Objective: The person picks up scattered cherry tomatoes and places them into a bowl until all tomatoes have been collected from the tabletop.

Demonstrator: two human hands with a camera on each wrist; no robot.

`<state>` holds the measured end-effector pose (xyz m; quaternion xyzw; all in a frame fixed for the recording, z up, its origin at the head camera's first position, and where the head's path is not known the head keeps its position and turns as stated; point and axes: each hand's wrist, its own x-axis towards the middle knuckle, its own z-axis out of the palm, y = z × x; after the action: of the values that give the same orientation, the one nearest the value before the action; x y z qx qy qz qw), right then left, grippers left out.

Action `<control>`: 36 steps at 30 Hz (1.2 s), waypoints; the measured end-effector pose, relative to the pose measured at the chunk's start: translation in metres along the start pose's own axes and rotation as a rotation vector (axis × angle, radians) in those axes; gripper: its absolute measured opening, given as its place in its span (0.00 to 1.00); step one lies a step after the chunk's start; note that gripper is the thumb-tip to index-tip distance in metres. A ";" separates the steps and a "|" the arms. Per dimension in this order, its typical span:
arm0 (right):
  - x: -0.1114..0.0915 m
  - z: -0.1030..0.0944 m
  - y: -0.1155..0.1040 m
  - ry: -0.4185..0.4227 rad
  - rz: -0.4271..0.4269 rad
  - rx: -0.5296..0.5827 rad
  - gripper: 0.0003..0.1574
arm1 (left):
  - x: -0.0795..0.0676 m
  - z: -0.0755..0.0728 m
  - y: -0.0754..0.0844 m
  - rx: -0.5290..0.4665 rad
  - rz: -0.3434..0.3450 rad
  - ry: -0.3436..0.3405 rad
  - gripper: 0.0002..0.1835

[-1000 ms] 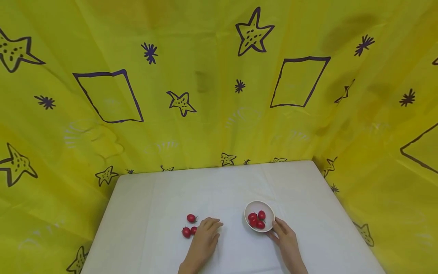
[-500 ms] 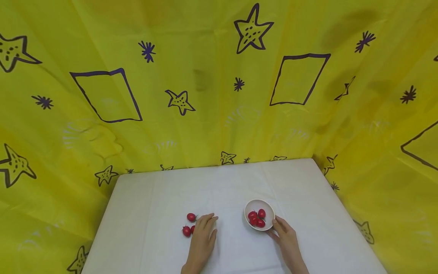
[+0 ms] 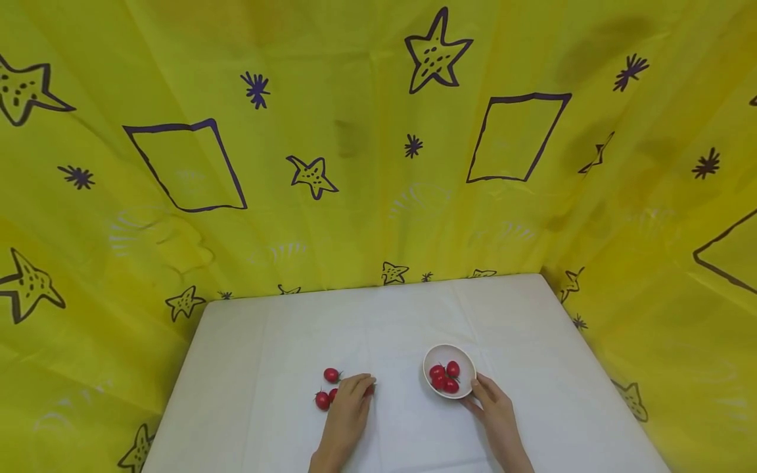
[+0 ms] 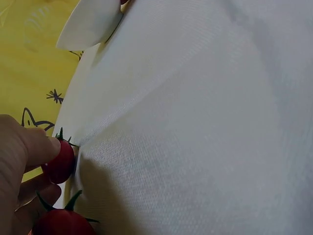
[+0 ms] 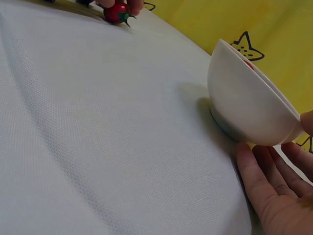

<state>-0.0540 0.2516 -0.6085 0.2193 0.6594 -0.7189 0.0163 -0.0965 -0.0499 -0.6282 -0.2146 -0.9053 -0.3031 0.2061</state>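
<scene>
My left hand (image 3: 345, 414) pinches a cherry tomato (image 4: 59, 165) between thumb and fingers; its green stem end points up in the left wrist view. Close beside that hand lie loose cherry tomatoes: one (image 3: 331, 375) farther back, another (image 3: 322, 401) to the left, and a third (image 3: 334, 394) partly covered by the hand. My right hand (image 3: 498, 420) holds a white bowl (image 5: 247, 100) at its right side, thumb at the rim and fingers under the wall. Several cherry tomatoes (image 3: 438, 381) sit inside the bowl, which stands on the table.
White cloth covers the table (image 3: 355, 328). Behind it and along the sides hangs a yellow curtain (image 3: 367, 230) with dark stars and frames drawn on it. A stretch of cloth separates the left hand from the bowl.
My left hand shifted slightly left; its spread fingers drew together and took hold of a cherry tomato. The right hand and bowl have stayed almost in place.
</scene>
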 end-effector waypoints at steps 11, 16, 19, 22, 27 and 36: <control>0.001 0.002 0.002 0.005 0.005 0.005 0.36 | -0.001 -0.005 0.004 0.007 -0.008 -0.076 0.18; 0.000 0.003 0.002 0.002 0.002 0.011 0.37 | -0.002 -0.004 0.003 0.008 -0.013 -0.111 0.17; -0.001 0.004 0.002 -0.001 0.003 0.015 0.37 | -0.003 -0.004 0.002 0.007 -0.023 -0.133 0.17; -0.001 0.003 0.003 -0.001 0.008 0.006 0.36 | -0.004 -0.003 0.001 0.007 -0.030 -0.144 0.16; -0.002 0.002 0.002 -0.001 0.011 -0.009 0.37 | -0.003 -0.003 0.003 -0.007 -0.019 -0.133 0.17; -0.002 0.001 -0.005 -0.002 0.013 -0.029 0.38 | 0.002 -0.001 0.006 0.001 0.007 -0.109 0.16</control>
<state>-0.0543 0.2504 -0.6027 0.2225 0.6684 -0.7093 0.0248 -0.0946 -0.0455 -0.6239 -0.2337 -0.9146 -0.2899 0.1578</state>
